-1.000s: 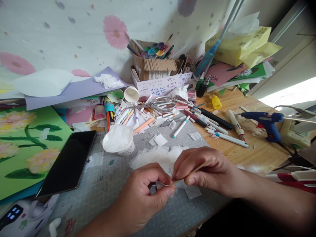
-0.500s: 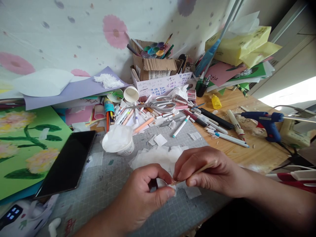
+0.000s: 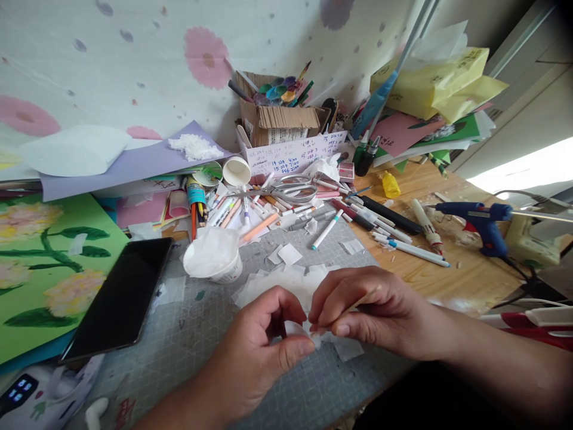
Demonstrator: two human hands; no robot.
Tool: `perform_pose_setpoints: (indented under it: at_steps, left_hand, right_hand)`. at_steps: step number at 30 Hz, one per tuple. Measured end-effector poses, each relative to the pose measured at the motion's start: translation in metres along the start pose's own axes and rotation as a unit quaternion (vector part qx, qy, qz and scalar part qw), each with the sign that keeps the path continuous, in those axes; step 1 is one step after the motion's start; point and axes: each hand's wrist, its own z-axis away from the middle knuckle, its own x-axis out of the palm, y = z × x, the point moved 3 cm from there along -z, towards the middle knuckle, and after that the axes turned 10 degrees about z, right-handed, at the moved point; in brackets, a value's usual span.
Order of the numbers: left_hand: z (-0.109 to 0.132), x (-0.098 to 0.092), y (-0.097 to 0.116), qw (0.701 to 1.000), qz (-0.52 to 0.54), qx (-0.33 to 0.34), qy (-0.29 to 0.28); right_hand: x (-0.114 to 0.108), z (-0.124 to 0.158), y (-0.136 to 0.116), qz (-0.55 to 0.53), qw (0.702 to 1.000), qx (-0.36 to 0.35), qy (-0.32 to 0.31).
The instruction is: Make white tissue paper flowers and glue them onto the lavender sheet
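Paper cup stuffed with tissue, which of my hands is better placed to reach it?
Probably the left hand, though it pinches a tissue scrap. The paper cup stands on its side of the cutting mat, while the right hand sits farther off, gripping the wooden stick.

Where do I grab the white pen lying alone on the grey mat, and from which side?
Pinch the pen across its bare middle, straight down from above. It lies flat and slanted on the mat, with open mat along both long sides; its far end nears the pen pile. The right hand, pinching a stick, is nearest.
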Motion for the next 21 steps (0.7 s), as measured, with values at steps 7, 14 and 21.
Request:
perform_pose_setpoints:
  at_steps: [7, 14, 21]
  left_hand:
    - [0.008, -0.013, 0.013, 0.967, -0.110, 0.193, 0.125]
    - [0.005, -0.002, 0.014, 0.979, -0.142, 0.138, 0.054]
    - [0.001, -0.002, 0.013, 0.980, -0.161, 0.056, 0.098]
  right_hand:
    - [-0.003, 0.003, 0.004, 0.015, 0.998, -0.003, 0.067]
    - [0.006, 0.001, 0.001, 0.045, 0.996, -0.029, 0.066]
    - [0.004, 0.003, 0.004, 0.058, 0.995, -0.024, 0.074]
